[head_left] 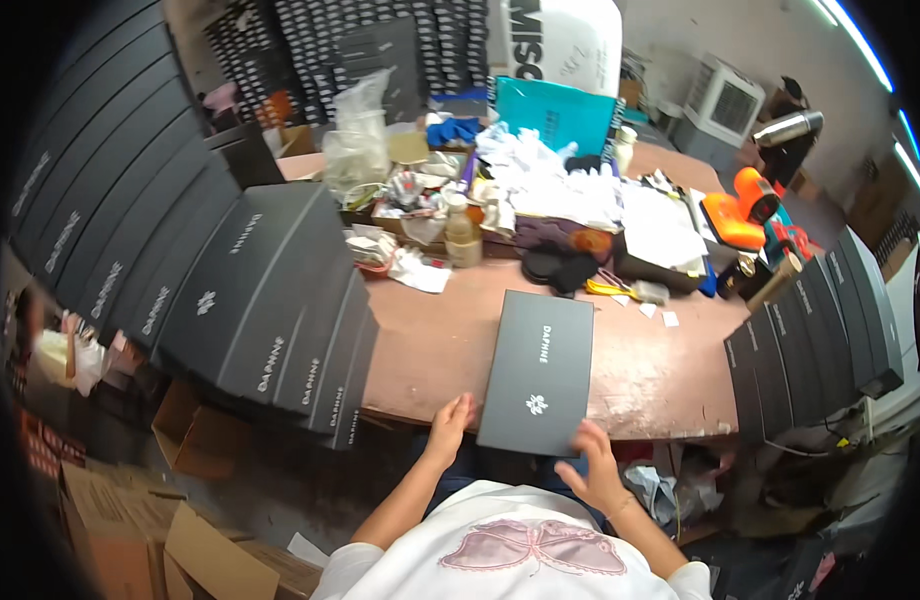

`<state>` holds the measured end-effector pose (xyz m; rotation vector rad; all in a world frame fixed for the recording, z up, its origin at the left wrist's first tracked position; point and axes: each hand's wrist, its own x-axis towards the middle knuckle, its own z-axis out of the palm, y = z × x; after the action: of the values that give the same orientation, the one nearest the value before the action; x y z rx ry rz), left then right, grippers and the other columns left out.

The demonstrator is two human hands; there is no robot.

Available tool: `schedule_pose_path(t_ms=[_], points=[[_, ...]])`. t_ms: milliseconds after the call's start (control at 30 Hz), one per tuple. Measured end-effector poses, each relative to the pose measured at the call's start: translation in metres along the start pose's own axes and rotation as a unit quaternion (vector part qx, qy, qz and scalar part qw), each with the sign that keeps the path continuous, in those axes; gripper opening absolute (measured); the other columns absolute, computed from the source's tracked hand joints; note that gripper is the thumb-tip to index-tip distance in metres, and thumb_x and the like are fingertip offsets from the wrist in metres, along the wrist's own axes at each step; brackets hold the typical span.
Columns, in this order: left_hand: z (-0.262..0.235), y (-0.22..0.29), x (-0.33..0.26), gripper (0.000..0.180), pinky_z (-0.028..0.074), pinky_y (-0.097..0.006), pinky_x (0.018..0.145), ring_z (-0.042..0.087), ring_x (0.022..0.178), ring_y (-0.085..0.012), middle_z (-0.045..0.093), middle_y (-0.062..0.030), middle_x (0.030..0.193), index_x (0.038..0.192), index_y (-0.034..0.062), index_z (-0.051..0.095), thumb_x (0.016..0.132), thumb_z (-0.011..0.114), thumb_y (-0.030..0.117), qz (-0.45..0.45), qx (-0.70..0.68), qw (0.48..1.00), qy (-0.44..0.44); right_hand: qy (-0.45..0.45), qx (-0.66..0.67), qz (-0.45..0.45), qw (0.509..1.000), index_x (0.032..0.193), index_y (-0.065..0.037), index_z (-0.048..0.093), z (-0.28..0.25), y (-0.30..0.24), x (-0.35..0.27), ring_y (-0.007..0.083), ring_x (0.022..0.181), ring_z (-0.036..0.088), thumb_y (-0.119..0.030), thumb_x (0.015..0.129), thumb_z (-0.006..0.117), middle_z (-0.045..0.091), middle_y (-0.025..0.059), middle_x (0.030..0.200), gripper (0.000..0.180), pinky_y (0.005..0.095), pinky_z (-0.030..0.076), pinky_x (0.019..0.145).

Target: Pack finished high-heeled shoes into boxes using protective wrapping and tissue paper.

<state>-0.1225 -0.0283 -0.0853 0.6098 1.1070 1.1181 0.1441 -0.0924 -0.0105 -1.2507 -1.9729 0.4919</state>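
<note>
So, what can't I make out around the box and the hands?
Head view, inside of the rectangular dark grey box: hidden by its closed top.
Head view, right hand: fingers blurred, so contact with the box is unclear.
Head view, far end of the tall stack of dark grey boxes at left: cut off by the picture's dark rim.

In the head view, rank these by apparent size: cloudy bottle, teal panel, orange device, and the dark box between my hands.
1. Dark box
2. Teal panel, counting its visible part
3. Orange device
4. Cloudy bottle
</note>
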Motion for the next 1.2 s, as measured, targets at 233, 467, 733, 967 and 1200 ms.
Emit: schedule_pose_path(t_ms=[233, 467, 733, 967, 1200], points=[[0.031, -0.001, -0.004, 0.043, 0.043, -0.027, 0.089, 0.057, 0.103, -0.0154, 0.061, -0.0086, 0.113, 0.123, -0.0032, 0.052, 0.093, 0.061, 0.025, -0.099, -0.051, 0.993, -0.033, -0.116, 0.376, 0.523, 0.756, 0.114, -0.002, 0.057, -0.009, 0.090, 0.023, 0.0148, 0.090, 0.060, -0.034, 0.086, 0.068, 0.062, 0.0054, 0.101, 0.044, 0.0320, 0.049, 0.078], [0.049, 0.008, -0.031, 0.052, 0.040, -0.031, 0.098, 0.048, 0.120, -0.0184, 0.053, -0.0076, 0.129, 0.132, 0.0011, 0.047, 0.090, 0.065, 0.025, 0.049, -0.004, 0.998, -0.047, 0.069, 0.658, 0.431, 0.613, 0.113, 0.002, 0.059, -0.062, 0.066, 0.057, 0.0210, 0.097, 0.065, -0.029, 0.092, 0.059, 0.066, 0.0125, 0.107, 0.037, 0.0351, 0.055, 0.081], [-0.030, 0.123, -0.003, 0.081, 0.029, -0.041, 0.109, 0.039, 0.132, -0.0307, 0.040, -0.0181, 0.142, 0.144, 0.0004, 0.030, 0.085, 0.067, 0.043, 0.104, 0.235, 0.958, -0.127, -0.161, 0.170, 0.008, 0.972, 0.138, -0.004, 0.036, 0.058, -0.054, 0.089, 0.0388, 0.130, 0.038, -0.042, 0.077, 0.075, 0.036, 0.0278, 0.140, 0.082, 0.0456, 0.034, 0.105], [-0.026, 0.073, -0.004, 0.054, 0.040, -0.039, 0.101, 0.047, 0.122, -0.0380, 0.046, -0.0247, 0.133, 0.130, -0.0007, 0.048, 0.084, 0.068, 0.019, 0.261, 0.601, 0.756, -0.006, -0.102, -0.252, 0.207, 0.940, 0.106, -0.005, 0.053, -0.013, 0.064, 0.041, 0.0430, 0.120, 0.041, -0.017, 0.077, 0.070, 0.045, 0.0255, 0.129, 0.035, 0.0562, 0.035, 0.096], [0.100, 0.018, -0.055, 0.047, 0.038, -0.037, 0.104, 0.045, 0.127, -0.0315, 0.046, -0.0211, 0.136, 0.130, 0.0010, 0.050, 0.088, 0.061, 0.019, 0.138, 0.442, 0.726, -0.509, -0.162, 0.034, 0.135, 0.977, 0.100, -0.004, 0.049, -0.008, -0.033, 0.110, 0.0416, 0.082, 0.059, -0.010, 0.086, 0.058, 0.055, 0.0177, 0.114, 0.018, 0.0445, 0.050, 0.074]])
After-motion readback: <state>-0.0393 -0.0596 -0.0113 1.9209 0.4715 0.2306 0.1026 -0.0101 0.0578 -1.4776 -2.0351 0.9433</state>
